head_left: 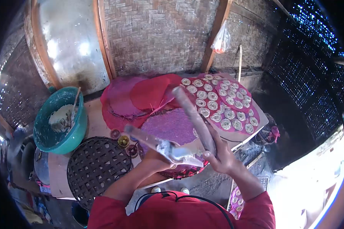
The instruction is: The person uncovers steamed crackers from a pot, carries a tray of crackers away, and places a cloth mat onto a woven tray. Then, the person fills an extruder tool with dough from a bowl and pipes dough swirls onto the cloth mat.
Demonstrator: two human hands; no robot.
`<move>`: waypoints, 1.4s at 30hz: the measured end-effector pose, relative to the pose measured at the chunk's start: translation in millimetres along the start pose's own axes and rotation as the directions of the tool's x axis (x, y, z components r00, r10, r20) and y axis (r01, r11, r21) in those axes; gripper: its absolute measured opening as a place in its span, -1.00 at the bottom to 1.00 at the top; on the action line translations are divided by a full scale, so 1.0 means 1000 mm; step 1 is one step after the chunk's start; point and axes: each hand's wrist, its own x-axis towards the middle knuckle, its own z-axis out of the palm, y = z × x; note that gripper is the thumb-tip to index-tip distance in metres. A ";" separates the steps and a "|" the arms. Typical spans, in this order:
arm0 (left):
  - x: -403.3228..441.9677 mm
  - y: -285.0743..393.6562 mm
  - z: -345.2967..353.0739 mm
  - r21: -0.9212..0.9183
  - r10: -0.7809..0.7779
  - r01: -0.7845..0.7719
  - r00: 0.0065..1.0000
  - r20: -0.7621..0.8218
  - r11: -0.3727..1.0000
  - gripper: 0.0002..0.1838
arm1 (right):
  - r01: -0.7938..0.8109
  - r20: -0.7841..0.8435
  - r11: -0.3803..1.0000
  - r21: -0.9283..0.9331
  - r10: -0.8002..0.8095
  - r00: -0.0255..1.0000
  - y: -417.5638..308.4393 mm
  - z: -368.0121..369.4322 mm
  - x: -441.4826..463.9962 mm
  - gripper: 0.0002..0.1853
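My left hand (159, 161) is closed around a blurred stick-like tool (143, 138) with a whitish, wet-looking middle part (168, 149). My right hand (220, 158) grips a thick grey rod (195, 118), which slants up and to the left. Between the hands a pale piece stretches across; I cannot tell whether it joins the two tools. Both are held above a round purple cloth-covered surface (168, 124). To the right, several pale spiral coils of dough strands (212, 105) lie on pink cloth rounds (242, 118).
A teal basin (80, 131) with white dough and a stick stands at the left. Near it are a dark woven basket (99, 168) and small cups (123, 141). Red cloth rounds (149, 91) lie at the back, against a woven wall (160, 34). A plastic bag (220, 40) hangs on a post.
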 end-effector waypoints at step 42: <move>0.122 -0.198 -0.059 -0.593 -0.074 -0.440 0.839 -0.539 -0.675 -0.34 | -0.872 0.746 0.410 0.268 0.485 0.458 0.065 0.059 0.066 -0.35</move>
